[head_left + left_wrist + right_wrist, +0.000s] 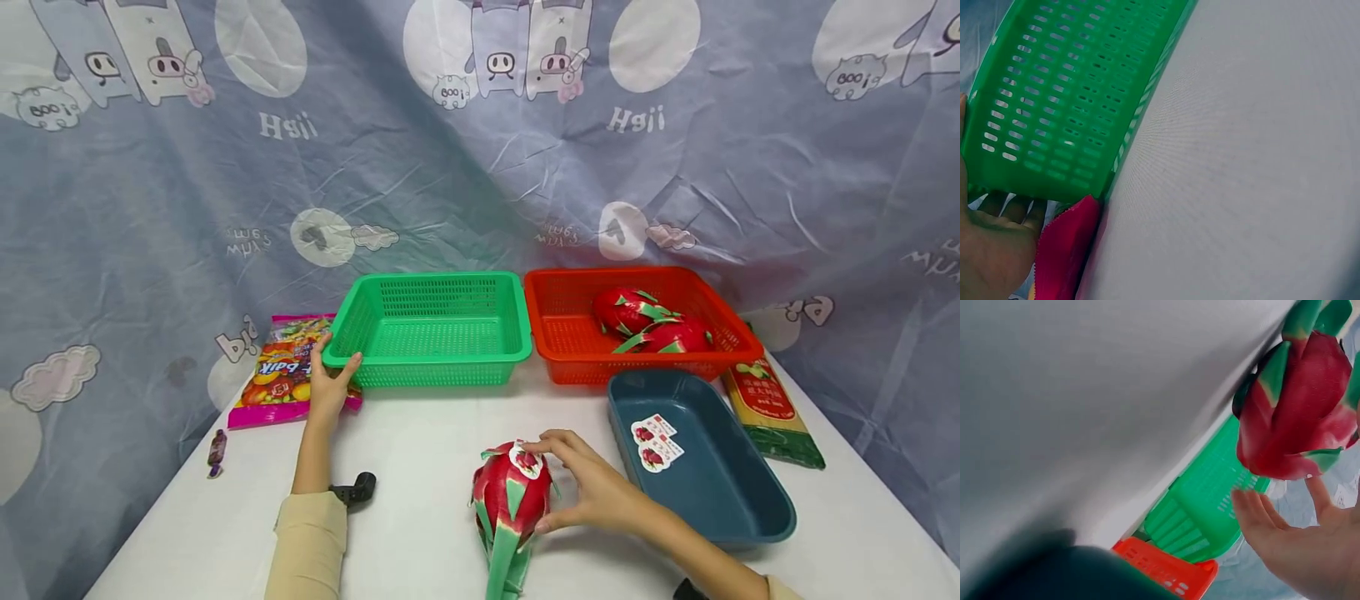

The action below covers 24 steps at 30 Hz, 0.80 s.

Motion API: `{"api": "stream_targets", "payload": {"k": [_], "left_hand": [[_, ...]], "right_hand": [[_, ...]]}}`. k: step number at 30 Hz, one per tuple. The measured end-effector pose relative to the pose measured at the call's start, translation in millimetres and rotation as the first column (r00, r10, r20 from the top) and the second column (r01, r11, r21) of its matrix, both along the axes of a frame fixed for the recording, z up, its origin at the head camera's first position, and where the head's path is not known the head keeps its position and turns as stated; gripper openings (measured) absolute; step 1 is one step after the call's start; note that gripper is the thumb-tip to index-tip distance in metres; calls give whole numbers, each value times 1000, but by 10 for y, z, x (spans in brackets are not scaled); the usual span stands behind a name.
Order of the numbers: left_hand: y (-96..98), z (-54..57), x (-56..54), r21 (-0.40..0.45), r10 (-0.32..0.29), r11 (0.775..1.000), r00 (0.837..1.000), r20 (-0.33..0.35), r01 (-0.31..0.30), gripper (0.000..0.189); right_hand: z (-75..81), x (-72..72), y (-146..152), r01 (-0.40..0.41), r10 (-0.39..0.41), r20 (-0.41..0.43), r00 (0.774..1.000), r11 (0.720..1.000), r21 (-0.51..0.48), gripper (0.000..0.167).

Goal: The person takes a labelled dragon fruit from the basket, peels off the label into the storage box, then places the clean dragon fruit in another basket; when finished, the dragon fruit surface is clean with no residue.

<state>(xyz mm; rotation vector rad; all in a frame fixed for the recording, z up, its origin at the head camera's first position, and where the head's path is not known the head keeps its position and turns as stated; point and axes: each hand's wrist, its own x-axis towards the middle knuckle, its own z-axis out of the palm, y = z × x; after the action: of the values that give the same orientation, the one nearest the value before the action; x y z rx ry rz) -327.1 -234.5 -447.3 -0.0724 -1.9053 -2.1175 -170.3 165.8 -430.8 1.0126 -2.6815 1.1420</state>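
My left hand (327, 386) grips the near left corner of a green basket (431, 371), thumb at the front rim and fingers round the end wall. In the left wrist view, its fingers pass behind the basket's end. A red dragon fruit (501, 492) with green leaf tips lies at the front middle, a round sticker (526, 460) on its far end. My right hand (592, 487) is beside the fruit, an index fingertip on the sticker and the thumb at the fruit's side. In the right wrist view, the other fingers stay spread, apart from the dragon fruit (1304, 403).
Two dragon fruits (667, 335) lie in a red basket (577, 367) at the back. A blue tray (720, 467) holds stickers (657, 442). A noodle packet (772, 408) lies right of it. On the left are a candy bag (281, 367) and a wrapped candy (217, 452).
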Motion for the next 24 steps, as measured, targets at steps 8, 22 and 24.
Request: {"api": "stream_targets", "payload": {"k": [8,22,24], "left_hand": [[-6,-39,-21,-13,14,1000,1000,-11,-14,77],[-14,28,-13,-54,35,998,998,56,-32,75],[-44,-1,-48,-85,36,996,997,74,-29,76]], "right_hand": [[22,11,-148,-124,127,-34,991,990,72,95],[19,-97,-158,19,2,-195,981,994,104,80],[9,-111,-169,43,-27,-184,983,996,84,77]]}}
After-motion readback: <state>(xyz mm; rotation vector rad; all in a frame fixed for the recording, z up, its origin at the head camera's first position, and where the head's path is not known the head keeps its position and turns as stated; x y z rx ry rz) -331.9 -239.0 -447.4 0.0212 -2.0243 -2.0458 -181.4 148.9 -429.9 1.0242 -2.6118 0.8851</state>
